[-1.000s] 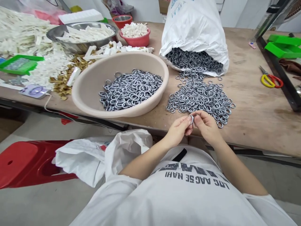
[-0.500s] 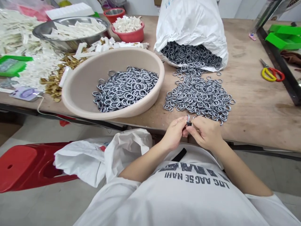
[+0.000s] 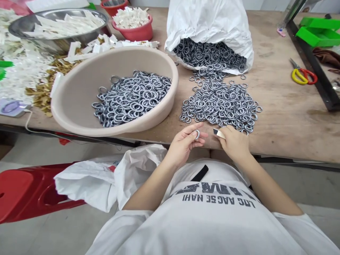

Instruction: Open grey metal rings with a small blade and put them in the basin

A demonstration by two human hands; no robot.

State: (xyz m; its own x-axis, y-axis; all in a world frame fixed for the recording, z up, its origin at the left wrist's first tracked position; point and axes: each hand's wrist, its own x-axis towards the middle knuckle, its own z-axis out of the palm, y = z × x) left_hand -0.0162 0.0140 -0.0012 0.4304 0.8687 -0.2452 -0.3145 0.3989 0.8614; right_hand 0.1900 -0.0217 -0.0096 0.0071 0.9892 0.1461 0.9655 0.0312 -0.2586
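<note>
Between the thumb and fingers of my left hand is one small grey ring, held just past the table's front edge. My right hand is closed around a utility knife with a pale handle, its dark blade tip pointing left toward the ring. The two hands are apart. Right behind them lies a loose pile of grey rings on the table. To the left stands a large beige basin with many such rings in it.
A white sack spills rings at the back. Scissors and green trays are on the right. A steel bowl, a red bowl and white strips crowd the left. A red stool stands below.
My hands have parted: the left moved leftward with the ring, and the knife in my right hand came away from it. The view has turned slightly, shifting the table's contents leftward and up.
</note>
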